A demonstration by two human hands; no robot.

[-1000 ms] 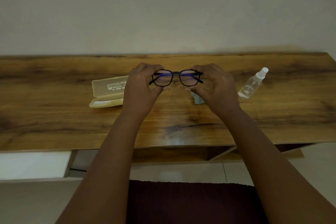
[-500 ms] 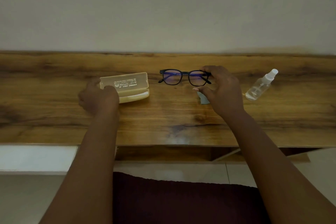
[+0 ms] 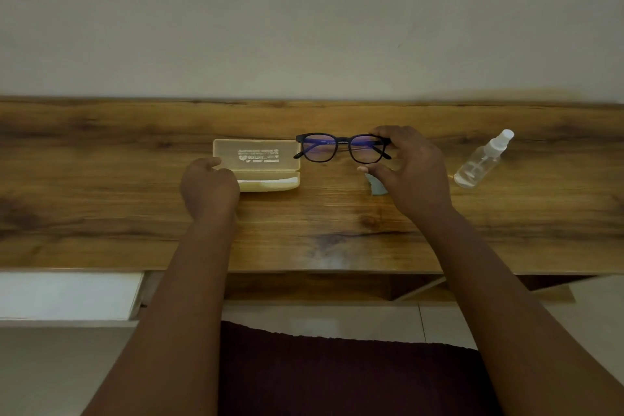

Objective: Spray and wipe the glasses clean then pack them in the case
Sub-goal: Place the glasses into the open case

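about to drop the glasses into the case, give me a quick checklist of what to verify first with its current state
1. Case lid open: ok, lid stands up and the tray shows.
2. Left hand steadying the case: ok, it touches the case's left end; the grip itself is hidden.
3. Right hand holds the glasses: ok, fingers pinch the right end of the frame.
4. Temples folded: ok, both cross behind the lenses.
5. Lenses wiped clean: cannot tell, picture too dim.
6. Cloth and spray bottle clear of the path: ok, both lie right of the case.
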